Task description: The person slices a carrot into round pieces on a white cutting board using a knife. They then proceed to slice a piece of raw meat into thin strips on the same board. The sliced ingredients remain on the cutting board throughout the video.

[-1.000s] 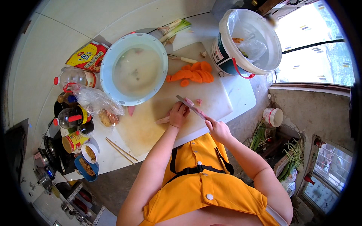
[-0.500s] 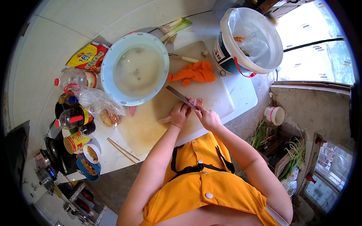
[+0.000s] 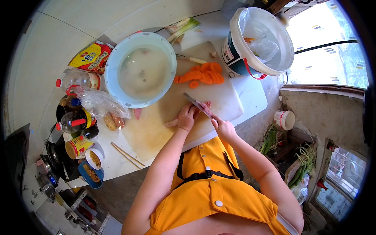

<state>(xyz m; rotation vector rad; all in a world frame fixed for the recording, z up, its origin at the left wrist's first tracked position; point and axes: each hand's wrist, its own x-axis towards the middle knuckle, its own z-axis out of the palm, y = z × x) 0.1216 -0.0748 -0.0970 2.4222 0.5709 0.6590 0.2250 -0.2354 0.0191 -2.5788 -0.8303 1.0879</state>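
The pink meat (image 3: 207, 104) lies just ahead of the left hand (image 3: 187, 118), whose fingers are bent but whose grip I can't tell, so tuck them back while the right hand (image 3: 224, 129), wrapped round the knife (image 3: 196, 103), cuts slowly.

Smooth metal knife (image 3: 194, 102), matt plastic cutting board (image 3: 164, 113).

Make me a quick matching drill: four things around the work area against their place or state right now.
Things
1. knife
2. carrot slices
3. chopsticks
4. basin

Places and states
A. pale blue, holding cloudy liquid
B. on the white table, left of the left forearm
C. gripped in the right hand
D. orange, gathered on the cutting board

Pairs: 1-C, 2-D, 3-B, 4-A
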